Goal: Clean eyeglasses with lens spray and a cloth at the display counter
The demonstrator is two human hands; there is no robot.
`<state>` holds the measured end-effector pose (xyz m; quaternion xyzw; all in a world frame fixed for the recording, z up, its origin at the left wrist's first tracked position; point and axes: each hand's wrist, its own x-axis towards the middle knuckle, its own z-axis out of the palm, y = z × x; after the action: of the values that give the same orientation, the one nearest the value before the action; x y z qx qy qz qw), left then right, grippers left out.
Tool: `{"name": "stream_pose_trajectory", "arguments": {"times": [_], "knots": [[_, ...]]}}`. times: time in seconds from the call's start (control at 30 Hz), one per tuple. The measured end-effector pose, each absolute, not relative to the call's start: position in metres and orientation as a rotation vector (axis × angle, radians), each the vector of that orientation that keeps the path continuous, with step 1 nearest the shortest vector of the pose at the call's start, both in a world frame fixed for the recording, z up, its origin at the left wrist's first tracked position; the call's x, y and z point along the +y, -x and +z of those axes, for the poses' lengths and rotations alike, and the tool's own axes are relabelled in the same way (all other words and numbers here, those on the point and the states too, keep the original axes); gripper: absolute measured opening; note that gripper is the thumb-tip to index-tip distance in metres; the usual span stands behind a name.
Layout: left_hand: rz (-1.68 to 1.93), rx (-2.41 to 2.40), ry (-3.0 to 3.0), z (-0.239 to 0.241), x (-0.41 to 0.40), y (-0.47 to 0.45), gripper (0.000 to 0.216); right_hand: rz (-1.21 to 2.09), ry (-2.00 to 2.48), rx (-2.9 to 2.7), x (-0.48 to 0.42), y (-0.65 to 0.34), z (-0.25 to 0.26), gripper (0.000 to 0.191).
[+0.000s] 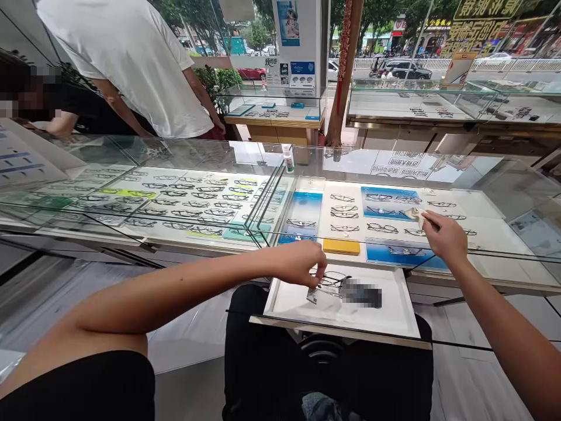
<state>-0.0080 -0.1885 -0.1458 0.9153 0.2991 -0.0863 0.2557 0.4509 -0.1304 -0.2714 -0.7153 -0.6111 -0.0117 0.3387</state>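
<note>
My left hand is closed in a pinch at the near end of a pair of dark thin-framed eyeglasses, over a pulled-out white drawer. A small pale tag shows just under those fingers. Beside the glasses in the drawer lies a dark object, partly blurred out. Farther right, my right hand grips a crumpled cream cloth above the glass counter. Several eyeglasses on display are visible through the glass below it.
A glass showcase holding rows of frames extends left. On its top stands a small white bottle. Under the glass lies a yellow block. A person in a white shirt stands across the counter; another person is at far left.
</note>
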Motion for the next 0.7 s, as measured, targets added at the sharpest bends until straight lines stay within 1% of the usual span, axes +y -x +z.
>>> {"name": "stream_pose_trajectory", "arguments": {"times": [0.1, 0.2, 0.3, 0.37, 0.57, 0.7], "knots": [[-0.293, 0.87, -2.538, -0.193, -0.182, 0.006, 0.016, -0.036, 1.834, -1.59, -0.129, -0.452, -0.273, 0.042], [-0.299, 1.013, -2.634, -0.235, -0.156, 0.001, 0.022, -0.036, 1.843, -1.588, -0.129, -0.452, -0.274, 0.043], [-0.186, 1.199, -2.719, -0.265, -0.12, -0.008, 0.02, -0.035, 1.845, -1.591, -0.13, -0.451, -0.272, 0.043], [-0.11, 1.306, -2.731, -0.279, -0.094, -0.014, 0.02, -0.039, 1.841, -1.594, -0.131, -0.45, -0.271, 0.043], [0.086, 1.519, -2.719, -0.305, -0.02, -0.008, 0.038, -0.07, 1.841, -1.603, -0.133, -0.448, -0.269, 0.042], [0.17, 1.68, -2.657, -0.319, 0.02, 0.008, 0.039, -0.074, 1.839, -1.598, -0.135, -0.445, -0.267, 0.04]]}}
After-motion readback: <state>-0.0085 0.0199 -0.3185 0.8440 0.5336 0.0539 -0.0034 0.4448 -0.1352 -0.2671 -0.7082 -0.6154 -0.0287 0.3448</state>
